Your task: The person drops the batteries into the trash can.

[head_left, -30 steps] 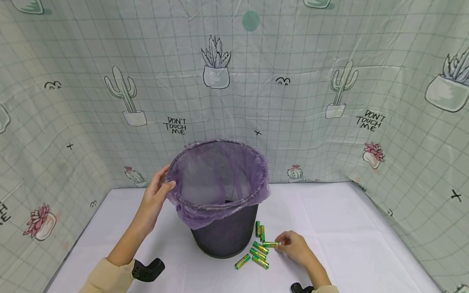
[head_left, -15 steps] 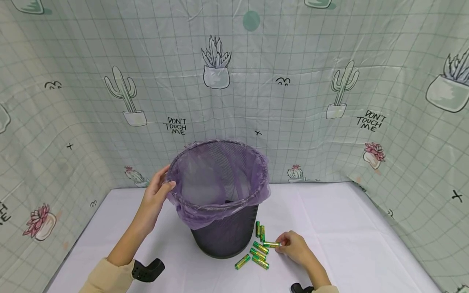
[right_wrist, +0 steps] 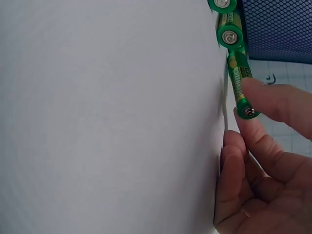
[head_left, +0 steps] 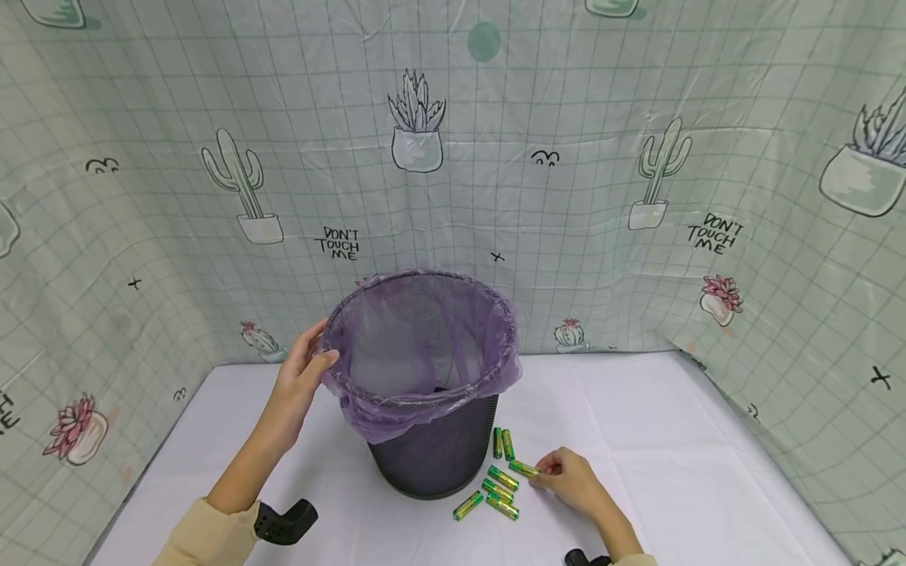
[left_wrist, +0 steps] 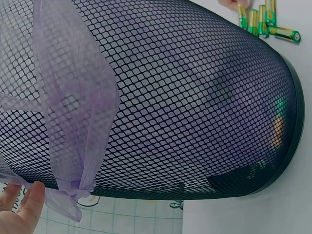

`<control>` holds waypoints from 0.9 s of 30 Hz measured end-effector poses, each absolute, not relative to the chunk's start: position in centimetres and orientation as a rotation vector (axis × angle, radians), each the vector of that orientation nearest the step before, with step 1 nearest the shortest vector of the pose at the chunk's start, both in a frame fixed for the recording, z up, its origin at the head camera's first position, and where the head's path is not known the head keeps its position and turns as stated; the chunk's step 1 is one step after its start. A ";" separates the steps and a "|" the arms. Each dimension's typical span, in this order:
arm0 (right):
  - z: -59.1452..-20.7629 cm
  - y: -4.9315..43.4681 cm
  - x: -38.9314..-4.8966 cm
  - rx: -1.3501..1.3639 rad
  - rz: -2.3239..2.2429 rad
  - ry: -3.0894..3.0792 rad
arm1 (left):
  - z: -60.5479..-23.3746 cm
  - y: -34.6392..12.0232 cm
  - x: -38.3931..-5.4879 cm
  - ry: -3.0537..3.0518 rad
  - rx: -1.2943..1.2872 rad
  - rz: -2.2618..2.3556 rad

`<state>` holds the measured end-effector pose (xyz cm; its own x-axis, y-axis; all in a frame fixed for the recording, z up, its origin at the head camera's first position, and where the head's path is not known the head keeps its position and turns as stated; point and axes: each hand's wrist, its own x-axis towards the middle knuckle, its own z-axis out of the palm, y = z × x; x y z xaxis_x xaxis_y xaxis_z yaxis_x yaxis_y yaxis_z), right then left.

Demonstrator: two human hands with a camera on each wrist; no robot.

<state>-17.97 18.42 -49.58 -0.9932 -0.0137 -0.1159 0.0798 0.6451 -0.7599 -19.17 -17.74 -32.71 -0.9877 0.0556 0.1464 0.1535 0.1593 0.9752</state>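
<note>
A black mesh wastebasket (head_left: 432, 464) lined with a thin purple bag (head_left: 396, 420) stands on the white table. My left hand (head_left: 304, 373) grips its rim on the left side, thumb over the bag's edge and fingers outside. To the right of the basket, my right hand (head_left: 569, 479) pinches the end of a green and gold battery (head_left: 522, 468) between thumb and forefinger, low over the tabletop. In the right wrist view that battery (right_wrist: 239, 80) points away from the hand toward the others. Several more batteries (head_left: 503, 477) lie on the table beside the basket's base.
The white table (head_left: 623, 417) meets a cloth backdrop (head_left: 453, 196) with a grid and cactus drawings behind and at both sides. In the left wrist view, coloured shapes (left_wrist: 278, 124) show through the mesh near the basket's bottom. Black bands (head_left: 286, 523) sit at the wrists.
The pinched battery has tilted, its far end swinging up and away from me. One upright-lying battery beside it shifted slightly. My left hand and the basket have not moved.
</note>
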 end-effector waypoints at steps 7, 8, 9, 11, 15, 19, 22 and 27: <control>-49.5 18.5 -17.9 0.083 -1.281 2.751 | -32.8 -17.8 -19.1 -2.332 -0.217 -1.977; -49.4 18.6 -17.8 0.089 -1.284 2.751 | -32.8 -17.8 -19.1 -2.331 -0.217 -1.978; -49.4 18.6 -17.8 0.095 -1.290 2.748 | -32.8 -17.8 -19.1 -2.330 -0.217 -1.980; -49.2 18.6 -17.7 0.099 -1.307 2.742 | -32.8 -17.8 -19.1 -2.328 -0.217 -1.980; -48.9 18.7 -17.6 0.074 -1.341 2.722 | -32.9 -17.8 -19.2 -2.327 -0.221 -1.979; -48.1 18.8 -17.4 0.057 -1.359 2.712 | -32.9 -17.8 -19.2 -2.328 -0.220 -1.978; -47.1 18.9 -17.3 0.053 -1.367 2.731 | -32.8 -17.8 -19.2 -2.328 -0.223 -1.973; -45.1 18.8 -17.3 0.003 -1.358 2.804 | -32.8 -17.8 -19.2 -2.334 -0.217 -1.966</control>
<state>-17.27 18.78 -45.15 -0.9997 -0.0097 -0.0240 0.0128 0.6200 -0.7845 -19.17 -17.79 -32.80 -0.9866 0.0554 0.1535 0.1607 0.1654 0.9731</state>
